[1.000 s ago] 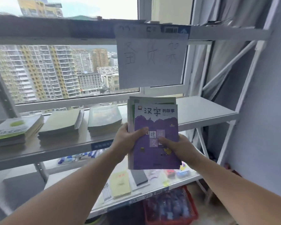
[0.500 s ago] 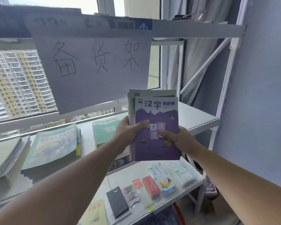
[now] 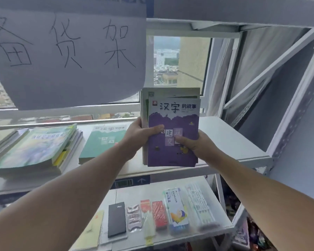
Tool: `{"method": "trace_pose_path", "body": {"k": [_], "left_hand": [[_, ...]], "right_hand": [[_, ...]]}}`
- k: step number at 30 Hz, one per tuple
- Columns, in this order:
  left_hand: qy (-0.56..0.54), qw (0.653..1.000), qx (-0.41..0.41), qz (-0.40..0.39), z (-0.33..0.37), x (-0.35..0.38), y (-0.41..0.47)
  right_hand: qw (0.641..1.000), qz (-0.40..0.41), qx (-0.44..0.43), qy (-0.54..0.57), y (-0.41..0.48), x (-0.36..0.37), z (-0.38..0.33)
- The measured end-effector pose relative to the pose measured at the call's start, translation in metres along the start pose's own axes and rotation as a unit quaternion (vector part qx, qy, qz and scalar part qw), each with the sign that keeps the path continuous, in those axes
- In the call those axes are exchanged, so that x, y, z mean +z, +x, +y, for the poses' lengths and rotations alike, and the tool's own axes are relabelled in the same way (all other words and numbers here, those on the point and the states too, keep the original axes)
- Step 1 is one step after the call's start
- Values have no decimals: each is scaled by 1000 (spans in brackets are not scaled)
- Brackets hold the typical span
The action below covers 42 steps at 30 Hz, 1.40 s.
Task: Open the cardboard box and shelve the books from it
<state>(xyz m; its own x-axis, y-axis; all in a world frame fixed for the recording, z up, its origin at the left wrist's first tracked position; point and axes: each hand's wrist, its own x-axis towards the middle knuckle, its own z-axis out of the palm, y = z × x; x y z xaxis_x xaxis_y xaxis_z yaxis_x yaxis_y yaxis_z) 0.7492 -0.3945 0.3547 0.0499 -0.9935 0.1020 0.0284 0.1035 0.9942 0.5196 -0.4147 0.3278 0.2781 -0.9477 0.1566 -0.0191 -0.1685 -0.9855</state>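
Note:
I hold a stack of books (image 3: 172, 124) upright in both hands, a purple and white cover facing me. My left hand (image 3: 140, 136) grips its left edge, thumb across the cover. My right hand (image 3: 196, 144) grips the lower right side. The stack hovers above the bare right end of the white metal shelf (image 3: 230, 142). On that shelf to the left lie a teal book (image 3: 101, 144) and a taller pile with a pale green cover (image 3: 38, 149). The cardboard box is not in view.
A paper sign with handwritten characters (image 3: 65, 51) hangs from the upper shelf at the left. The lower shelf (image 3: 223, 205) holds a black diary (image 3: 116, 219), several stationery packs (image 3: 176, 209) and a yellow booklet. A window lies behind, a grey wall at right.
My view has moved closer to the shelf and to the right. The stack stays gripped in both hands and now hangs over the bare right end of the shelf.

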Motion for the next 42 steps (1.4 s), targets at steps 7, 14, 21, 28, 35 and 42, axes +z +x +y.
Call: {"method": "trace_pose_path", "body": {"k": [7,14,21,28,35,42], "left_hand": [[48,999,14,-7,-6,-14,16],[-4,1000,-7,25,-49,-14,30],[16,999,-28,41,-91,-7,28],[44,991,-79,97,-68,-1,47],[141,960,-212,116,-59,8,67],[295,919,-234,120,-73,12,66]], "right_hand": [[1000,-22,12,5,41,-1,16],[1000,-14,12,26,58,3,62],[999,-5,2,-41,62,2,95],[999,-3,49,7,76,1,76],[975,24,209,-77,90,-2,65],[950,34,249,-184,94,-2,69]]}}
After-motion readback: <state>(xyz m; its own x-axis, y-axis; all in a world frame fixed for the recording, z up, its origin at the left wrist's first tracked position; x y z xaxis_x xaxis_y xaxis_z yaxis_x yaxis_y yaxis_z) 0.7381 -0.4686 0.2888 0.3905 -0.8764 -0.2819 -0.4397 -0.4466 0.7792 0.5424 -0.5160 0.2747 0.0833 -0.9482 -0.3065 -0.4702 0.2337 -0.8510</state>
